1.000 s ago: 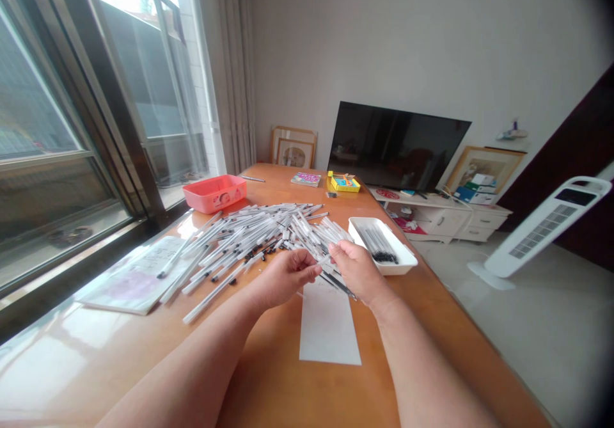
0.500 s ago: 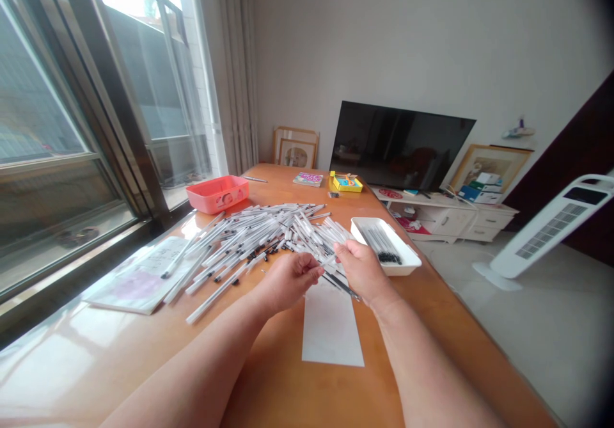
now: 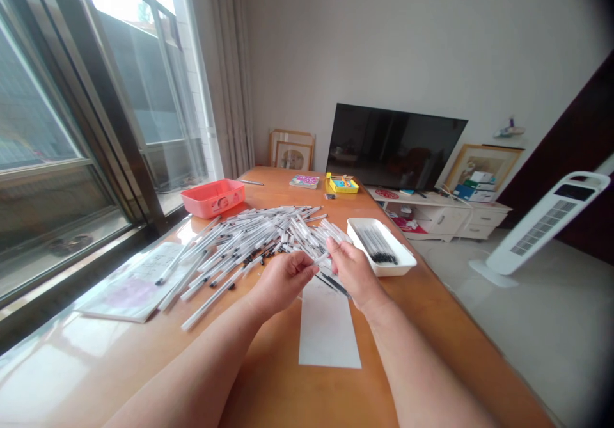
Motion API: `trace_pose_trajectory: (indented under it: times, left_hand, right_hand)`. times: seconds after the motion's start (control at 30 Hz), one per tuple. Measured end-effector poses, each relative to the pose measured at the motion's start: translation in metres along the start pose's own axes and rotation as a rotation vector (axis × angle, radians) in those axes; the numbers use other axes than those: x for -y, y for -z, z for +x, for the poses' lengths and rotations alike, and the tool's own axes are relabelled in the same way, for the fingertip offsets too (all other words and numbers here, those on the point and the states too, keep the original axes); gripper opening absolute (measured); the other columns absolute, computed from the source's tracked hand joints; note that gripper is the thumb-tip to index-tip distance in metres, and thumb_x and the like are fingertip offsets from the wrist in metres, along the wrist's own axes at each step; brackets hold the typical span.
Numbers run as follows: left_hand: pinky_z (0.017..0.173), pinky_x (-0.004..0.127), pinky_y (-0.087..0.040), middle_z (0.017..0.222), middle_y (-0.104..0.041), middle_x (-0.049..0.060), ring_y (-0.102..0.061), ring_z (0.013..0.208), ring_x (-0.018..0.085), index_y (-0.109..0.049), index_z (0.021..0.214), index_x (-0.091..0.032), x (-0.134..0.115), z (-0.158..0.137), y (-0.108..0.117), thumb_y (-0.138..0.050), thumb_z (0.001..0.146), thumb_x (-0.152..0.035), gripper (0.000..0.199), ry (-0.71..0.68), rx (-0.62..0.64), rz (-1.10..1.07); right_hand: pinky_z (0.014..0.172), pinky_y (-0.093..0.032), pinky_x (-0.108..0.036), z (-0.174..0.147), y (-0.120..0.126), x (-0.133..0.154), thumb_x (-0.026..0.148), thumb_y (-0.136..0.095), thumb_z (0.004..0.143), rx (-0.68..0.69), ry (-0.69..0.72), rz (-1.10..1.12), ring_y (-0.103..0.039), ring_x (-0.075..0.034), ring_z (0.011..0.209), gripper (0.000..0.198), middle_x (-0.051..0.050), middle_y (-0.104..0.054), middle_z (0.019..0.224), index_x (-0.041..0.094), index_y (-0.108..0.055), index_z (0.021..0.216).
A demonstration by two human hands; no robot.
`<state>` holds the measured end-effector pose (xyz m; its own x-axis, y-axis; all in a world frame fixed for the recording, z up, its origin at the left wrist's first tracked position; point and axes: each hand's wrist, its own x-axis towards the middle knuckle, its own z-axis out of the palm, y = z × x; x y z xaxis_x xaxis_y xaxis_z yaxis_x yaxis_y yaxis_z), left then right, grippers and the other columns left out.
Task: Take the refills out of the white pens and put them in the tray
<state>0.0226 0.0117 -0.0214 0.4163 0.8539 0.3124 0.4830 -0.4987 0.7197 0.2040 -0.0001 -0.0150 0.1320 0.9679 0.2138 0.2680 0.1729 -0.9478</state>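
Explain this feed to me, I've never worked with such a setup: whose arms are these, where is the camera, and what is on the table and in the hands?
No machine here: the two bare arms belong to a person wearing a camera on the head, which looks forward and down, so the single view is roughly what they see. The left hand and right hand meet over an orange-brown wooden table, pinching a slim white plastic pen barrel between them; the right hand also grips a few thin black refills. Behind lies a big heap of white pen barrels. A white rectangular tray with black refills sits to the right, a coral-pink plastic bin at the far left, and a white paper sheet under the wrists.
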Motion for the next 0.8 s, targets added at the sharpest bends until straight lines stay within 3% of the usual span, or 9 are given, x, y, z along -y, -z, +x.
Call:
trace_pose_trajectory:
  times: [0.17, 0.27, 0.43, 0.57, 0.7, 0.8]
  left_hand:
    - [0.061, 0.024, -0.042, 0.073, -0.065, 0.001, -0.057, 0.068, 0.014, -0.068, 0.085, -0.018, -0.001, 0.001, 0.004, -0.057, 0.09, -0.047, 0.031, -0.004, 0.023, -0.166]
    - [0.072, 0.028, -0.048, 0.088, -0.072, 0.005, -0.064, 0.081, 0.018, -0.069, 0.098, -0.018, 0.003, 0.005, 0.012, -0.059, 0.088, -0.05, 0.035, 0.026, -0.059, -0.27]
    - [0.072, 0.03, -0.051, 0.087, -0.073, 0.008, -0.067, 0.079, 0.019, -0.067, 0.105, -0.015, 0.03, 0.015, 0.028, -0.057, 0.088, -0.049, 0.039, 0.235, -0.397, -0.328]
    - [0.065, 0.029, -0.048, 0.087, -0.075, 0.009, -0.067, 0.076, 0.021, -0.068, 0.106, -0.015, 0.053, 0.019, 0.035, -0.059, 0.083, -0.042, 0.036, 0.309, -0.474, -0.227]
    - [0.076, 0.031, -0.049, 0.097, -0.075, 0.009, -0.068, 0.09, 0.022, -0.069, 0.108, -0.018, 0.062, 0.018, 0.038, -0.053, 0.086, -0.031, 0.03, 0.284, -0.502, 0.036]
    - [0.085, 0.034, -0.047, 0.106, -0.074, 0.008, -0.065, 0.097, 0.023, -0.07, 0.108, -0.022, 0.057, 0.016, 0.036, -0.048, 0.087, -0.024, 0.03, 0.242, -0.426, 0.297]
  right_hand:
    - [0.045, -0.028, -0.021, -0.005, -0.003, 0.01, 0.061, -0.062, 0.084, 0.155, -0.102, 0.203, -0.038, -0.008, 0.047, 0.042, 0.004, -0.052, 0.059, 0.019, -0.062, 0.084]
    - [0.044, -0.032, -0.02, -0.002, 0.0, 0.011, 0.062, -0.063, 0.083, 0.046, -0.09, 0.268, -0.043, -0.008, 0.046, 0.044, 0.002, -0.057, 0.062, 0.018, -0.063, 0.086]
    - [0.045, -0.037, -0.022, 0.008, 0.011, 0.002, 0.064, -0.064, 0.081, -0.209, -0.061, 0.269, -0.047, -0.009, 0.046, 0.047, 0.0, -0.062, 0.063, 0.018, -0.064, 0.087]
    - [0.048, -0.042, -0.024, 0.012, 0.017, -0.003, 0.064, -0.064, 0.08, -0.287, -0.056, 0.248, -0.052, -0.011, 0.049, 0.046, 0.0, -0.064, 0.065, 0.019, -0.062, 0.087]
    - [0.049, -0.043, -0.025, 0.012, 0.018, -0.003, 0.062, -0.068, 0.077, -0.305, -0.064, 0.231, -0.053, -0.013, 0.051, 0.044, 0.0, -0.064, 0.066, 0.02, -0.061, 0.087]
    - [0.049, -0.042, -0.025, 0.012, 0.017, -0.004, 0.061, -0.068, 0.078, -0.315, -0.048, 0.218, -0.052, -0.013, 0.051, 0.042, 0.0, -0.064, 0.066, 0.02, -0.061, 0.087]
